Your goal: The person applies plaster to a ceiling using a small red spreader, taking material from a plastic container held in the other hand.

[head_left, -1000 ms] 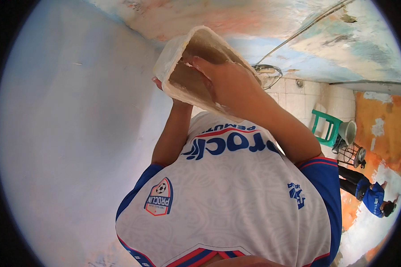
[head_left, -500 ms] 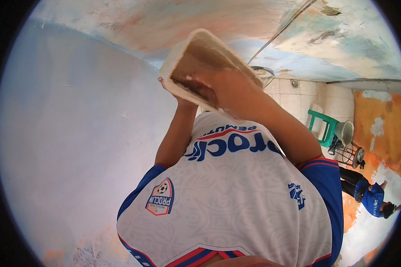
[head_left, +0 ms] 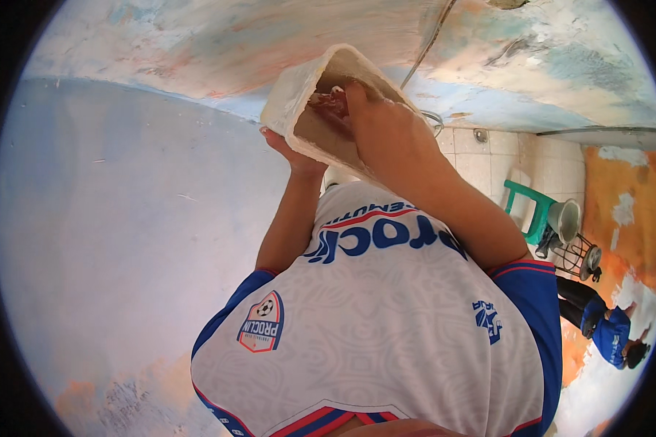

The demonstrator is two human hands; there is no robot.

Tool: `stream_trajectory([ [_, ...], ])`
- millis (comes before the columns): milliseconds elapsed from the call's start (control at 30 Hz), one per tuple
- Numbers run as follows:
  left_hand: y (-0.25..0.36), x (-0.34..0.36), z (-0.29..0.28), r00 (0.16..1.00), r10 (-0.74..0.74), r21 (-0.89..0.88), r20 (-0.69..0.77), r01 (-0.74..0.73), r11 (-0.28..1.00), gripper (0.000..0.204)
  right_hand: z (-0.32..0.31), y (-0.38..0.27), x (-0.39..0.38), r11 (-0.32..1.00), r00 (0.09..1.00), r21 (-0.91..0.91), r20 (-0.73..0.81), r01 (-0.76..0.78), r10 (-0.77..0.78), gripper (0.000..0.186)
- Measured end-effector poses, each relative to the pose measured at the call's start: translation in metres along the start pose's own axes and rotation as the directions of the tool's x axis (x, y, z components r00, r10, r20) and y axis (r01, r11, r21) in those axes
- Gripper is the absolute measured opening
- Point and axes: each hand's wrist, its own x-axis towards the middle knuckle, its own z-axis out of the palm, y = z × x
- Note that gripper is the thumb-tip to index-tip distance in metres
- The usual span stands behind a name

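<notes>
A white, rectangular, open-topped container [head_left: 283, 109] is tilted in front of my chest, its rim and walls smeared with pale residue. My left hand [head_left: 293, 153] supports it from the outside at the near left, fingers partly hidden behind the wall. My right hand [head_left: 390, 124] reaches over the rim into the container, its fingers curled on a dark-red, smeared object [head_left: 332, 109]. The kind of that object cannot be made out, and its lower part is out of sight inside the container.
A pale blue-grey painted wall [head_left: 124, 218] stands to my left. A cable [head_left: 434, 45] crosses a patchy painted surface ahead. To the right are a green plastic stool [head_left: 536, 211], a grey bucket [head_left: 565, 221], a metal-framed stand [head_left: 577, 255] and a person in blue [head_left: 611, 335].
My right hand has shifted up and left within the container, and more of the dark-red object shows. My left hand still supports the container, which has turned slightly.
</notes>
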Motion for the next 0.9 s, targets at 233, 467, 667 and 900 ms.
stream_trajectory([
  [233, -0.03, -0.003, 0.035, 0.981, 0.195, 0.173, -0.007, -0.191, 0.966, 0.104, -0.011, 0.039, -0.005, 0.999, 1.0, -0.025, 0.008, 0.022, -0.022, 0.026],
  [467, -0.062, -0.002, 0.043, 0.997, 0.073, -0.123, 0.039, -0.068, 0.99, 0.103, -0.021, 0.076, -0.008, 0.962, 0.985, 0.266, 0.139, 0.064, -0.104, 0.034],
  [667, -0.08, 0.001, 0.029, 0.978, -0.181, -0.244, 0.099, 0.2, 0.949, 0.103, -0.042, 0.088, -0.023, 0.962, 0.969, 0.234, 0.171, 0.138, -0.181, 0.03],
  [900, -0.094, -0.001, 0.031, 0.979, -0.193, -0.226, 0.062, 0.202, 0.953, 0.102, -0.039, 0.099, -0.035, 0.997, 0.996, 0.002, 0.018, 0.083, -0.083, 0.032],
])
